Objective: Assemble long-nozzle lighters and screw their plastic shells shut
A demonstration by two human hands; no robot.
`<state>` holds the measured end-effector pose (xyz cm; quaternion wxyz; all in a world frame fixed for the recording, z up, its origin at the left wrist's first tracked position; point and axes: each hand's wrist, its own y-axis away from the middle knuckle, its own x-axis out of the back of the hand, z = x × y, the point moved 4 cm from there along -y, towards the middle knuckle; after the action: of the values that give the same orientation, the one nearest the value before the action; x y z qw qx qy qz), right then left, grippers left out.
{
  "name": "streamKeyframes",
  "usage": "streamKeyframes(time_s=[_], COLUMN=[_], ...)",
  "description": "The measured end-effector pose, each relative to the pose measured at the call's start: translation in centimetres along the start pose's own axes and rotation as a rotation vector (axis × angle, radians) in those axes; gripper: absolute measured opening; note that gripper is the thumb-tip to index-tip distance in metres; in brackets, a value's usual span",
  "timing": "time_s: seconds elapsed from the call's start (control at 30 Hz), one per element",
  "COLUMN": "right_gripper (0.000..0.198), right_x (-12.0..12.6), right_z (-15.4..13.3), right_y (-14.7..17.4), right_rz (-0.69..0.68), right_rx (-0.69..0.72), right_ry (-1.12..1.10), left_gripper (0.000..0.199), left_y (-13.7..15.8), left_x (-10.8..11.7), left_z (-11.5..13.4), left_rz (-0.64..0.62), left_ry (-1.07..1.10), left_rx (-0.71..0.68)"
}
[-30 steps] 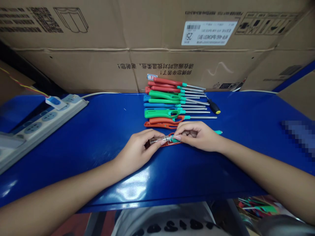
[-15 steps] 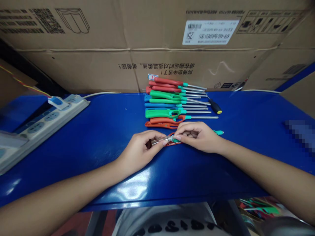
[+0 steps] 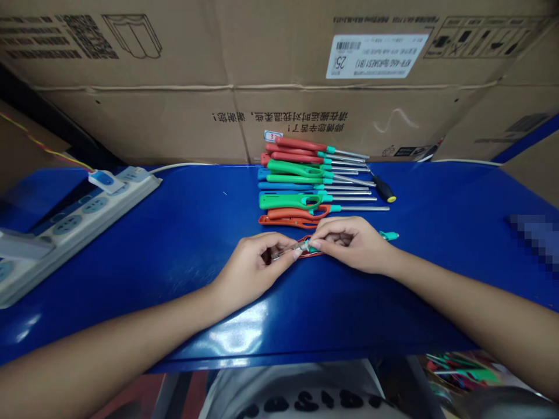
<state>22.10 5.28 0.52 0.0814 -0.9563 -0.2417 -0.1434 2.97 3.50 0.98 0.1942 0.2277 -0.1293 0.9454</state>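
My left hand (image 3: 251,265) is closed, thumb and fingers round a clear, tube-shaped lighter fuel tank (image 3: 283,254). The tank's pale fitted end points right. At that end my right hand (image 3: 358,244) pinches with thumb and forefinger; its other fingers are curled in. What exactly the right fingertips grip is too small to make out. Under both hands lies a red lighter shell (image 3: 305,255), mostly covered. A teal tip (image 3: 390,235) sticks out beyond my right hand. Just behind lie an orange shell half (image 3: 282,222) and an orange lighter (image 3: 288,214).
Several red, green and blue stick lighters (image 3: 286,201) lie stacked in a row, metal rods to the right. A black and yellow screwdriver (image 3: 385,190) rests by the rods. At left is a power strip (image 3: 94,209). Cardboard (image 3: 174,125) walls the table's back. Lighter parts (image 3: 467,372) fill a container below right.
The clear tank has turned slightly between my fingers and shows less of its width. Both hands stay at nearly the same spot; the whole view has shifted a little.
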Motion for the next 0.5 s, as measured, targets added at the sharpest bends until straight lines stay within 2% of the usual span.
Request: streamKeyframes(time_s=[0.17, 0.33, 0.5], right_gripper=[0.025, 0.029, 0.035], right_x=[-0.01, 0.14, 0.03], right_z=[-0.02, 0.27, 0.01], right_y=[-0.06, -0.13, -0.18], right_rz=[0.002, -0.052, -0.021], right_rx=[-0.003, -0.093, -0.123], right_ry=[0.075, -0.093, -0.123], left_gripper=[0.011, 0.012, 0.012], left_y=[-0.09, -0.17, -0.22], left_x=[0.02, 0.43, 0.47], left_z=[-0.06, -0.14, -0.04], left_rz=[-0.002, 0.007, 0.025], left_ry=[-0.028, 0.025, 0.055], left_rx=[-0.012, -0.003, 0.013])
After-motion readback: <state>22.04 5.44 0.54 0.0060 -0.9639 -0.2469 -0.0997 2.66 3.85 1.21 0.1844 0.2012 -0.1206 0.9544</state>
